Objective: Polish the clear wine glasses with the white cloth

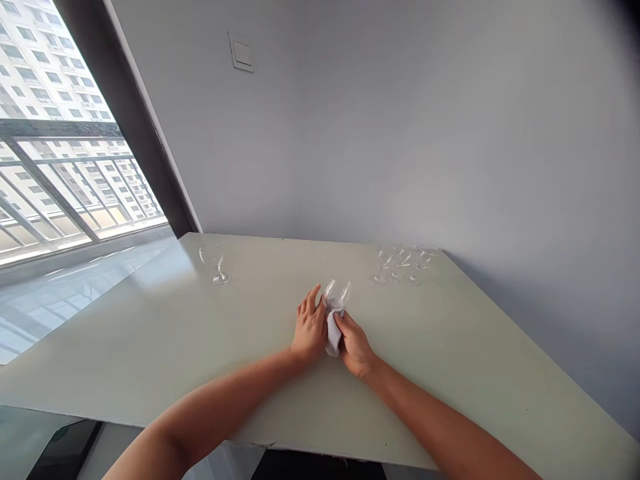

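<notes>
L hand (310, 327) cups wine glass (337, 295), fingers partly open. R hand (354, 343) pinches white cloth (333, 337) against it. 1 glass (215, 263) at 10 o'clock; glass cluster (403, 263) at 2.

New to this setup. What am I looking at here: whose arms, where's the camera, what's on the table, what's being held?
There is no machine: these are a person's two bare arms, seen from a camera worn on their head, looking forward and down. That is the only view. The surface is a pale greenish-white table against a grey wall, with a window on the left. The left hand and the right hand meet around a clear stemmed wine glass, with a small white cloth pressed against it, pinched by the right hand. One more clear stemmed glass stands alone towards the left, and a cluster of clear stemmed glasses stands at the back right.
</notes>
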Demonstrator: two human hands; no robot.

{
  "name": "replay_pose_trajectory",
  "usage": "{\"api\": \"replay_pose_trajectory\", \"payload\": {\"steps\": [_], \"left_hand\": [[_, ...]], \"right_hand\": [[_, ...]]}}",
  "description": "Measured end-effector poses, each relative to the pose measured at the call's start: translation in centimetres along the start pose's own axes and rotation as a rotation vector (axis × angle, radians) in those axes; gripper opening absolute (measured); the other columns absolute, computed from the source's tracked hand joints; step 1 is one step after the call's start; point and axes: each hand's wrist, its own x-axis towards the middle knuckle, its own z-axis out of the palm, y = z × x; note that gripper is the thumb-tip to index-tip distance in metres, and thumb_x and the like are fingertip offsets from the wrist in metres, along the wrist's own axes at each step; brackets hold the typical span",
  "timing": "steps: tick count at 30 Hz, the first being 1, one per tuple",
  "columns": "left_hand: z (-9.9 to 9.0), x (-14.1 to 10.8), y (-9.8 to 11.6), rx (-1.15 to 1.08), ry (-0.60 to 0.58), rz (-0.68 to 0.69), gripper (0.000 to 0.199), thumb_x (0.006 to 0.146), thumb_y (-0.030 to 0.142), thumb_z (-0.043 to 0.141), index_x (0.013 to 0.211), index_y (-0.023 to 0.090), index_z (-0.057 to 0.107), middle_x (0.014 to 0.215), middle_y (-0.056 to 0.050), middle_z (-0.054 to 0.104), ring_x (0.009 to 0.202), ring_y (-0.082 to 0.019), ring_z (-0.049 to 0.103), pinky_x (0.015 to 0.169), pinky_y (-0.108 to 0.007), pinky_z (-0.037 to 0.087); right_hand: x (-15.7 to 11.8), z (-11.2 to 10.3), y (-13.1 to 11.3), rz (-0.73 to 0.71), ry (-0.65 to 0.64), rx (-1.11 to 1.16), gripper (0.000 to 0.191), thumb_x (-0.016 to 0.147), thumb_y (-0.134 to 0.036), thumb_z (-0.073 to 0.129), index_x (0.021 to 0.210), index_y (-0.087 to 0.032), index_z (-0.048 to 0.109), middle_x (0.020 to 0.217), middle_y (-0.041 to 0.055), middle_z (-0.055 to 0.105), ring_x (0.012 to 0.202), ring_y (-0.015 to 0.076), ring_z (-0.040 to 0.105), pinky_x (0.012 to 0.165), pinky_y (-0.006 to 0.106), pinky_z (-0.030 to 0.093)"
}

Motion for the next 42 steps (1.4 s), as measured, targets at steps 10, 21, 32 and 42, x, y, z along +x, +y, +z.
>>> {"api": "replay_pose_trajectory", "payload": {"steps": [10,21,32,42], "left_hand": [[-2.5,2.1,-0.8,-1.343,-0.516,-0.478,0.060,0.069,0.040,0.063,0.120,0.020,0.040,0.113,-0.013,0.056,0.097,-0.024,0.055,0.085,-0.039,0.038],[-3.3,2.6,0.4,-1.191,-0.208,-0.323,0.060,0.062,0.027,0.072,0.108,0.021,0.035,0.104,-0.009,0.056,0.088,-0.017,0.057,0.075,-0.032,0.044],[-4.2,2.7,-0.2,-1.025,0.094,-0.079,0.056,0.068,0.024,0.067,0.111,0.028,0.031,0.107,-0.005,0.051,0.089,-0.018,0.060,0.076,-0.035,0.048],[-3.7,2.4,-0.3,-0.772,0.139,-0.034,0.048,0.065,0.026,0.069,0.103,0.022,0.041,0.110,-0.009,0.050,0.096,-0.020,0.055,0.076,-0.034,0.047]], "right_hand": [[0.3,-1.7,-1.7,0.464,-0.164,0.159,0.020,0.079,-0.038,0.051,0.083,-0.018,0.054,0.064,-0.0004,0.058,0.047,0.0107,0.052,0.035,0.021,0.034],[1.1,-1.1,-1.8,0.225,0.147,0.143,0.011,0.073,-0.022,0.051,0.077,-0.017,0.060,0.075,0.0041,0.064,0.068,0.0172,0.059,0.056,0.028,0.047],[0.3,-1.5,-1.0,0.024,-0.039,-0.327,0.021,0.072,-0.037,0.058,0.079,-0.017,0.059,0.066,-0.0007,0.058,0.056,0.0115,0.050,0.054,0.024,0.039],[-0.7,-1.3,-3.3,-0.528,0.101,-1.146,0.017,0.079,-0.036,0.051,0.088,-0.026,0.060,0.083,0.0015,0.051,0.053,0.0105,0.042,0.057,0.025,0.035]]}}
